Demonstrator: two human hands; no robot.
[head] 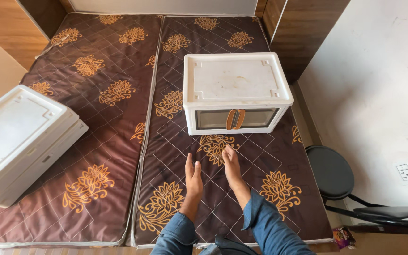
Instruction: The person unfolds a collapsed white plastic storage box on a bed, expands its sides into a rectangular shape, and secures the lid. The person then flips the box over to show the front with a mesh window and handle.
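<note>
Two bare hands reach forward over a quilted brown mattress (119,198), both open and holding nothing. The left hand (193,177) is flat with its palm turned inward, fingers straight and pressed close together, the thumb a little apart. The right hand (231,166) mirrors it, fingers extended side by side and pointing ahead, its edge resting on or just above the fabric; which of the two cannot be told. Both wrists come out of blue denim sleeves (265,226) at the bottom of the view, and the forearms angle slightly toward each other.

Just ahead of the fingertips, near but apart from them, sits a white plastic storage box (236,89). It is rectangular with rounded corners, its flat lid matte and faintly scuffed, with small notches near the corners. The front face is a clear panel in a white frame, fastened at the middle by an orange latch (235,119).

The bedding is glossy and satin-like, stitched in a diamond grid and printed with orange-gold flower motifs. A second mattress (90,85) of the same cloth lies alongside on the left, a piped seam running between the two. On its left edge rests a tilted stack of flat white panels (20,141) with moulded ridges. To the right, beside the pale wall, stands a black round-seated chair (329,172) on thin dark legs
</note>
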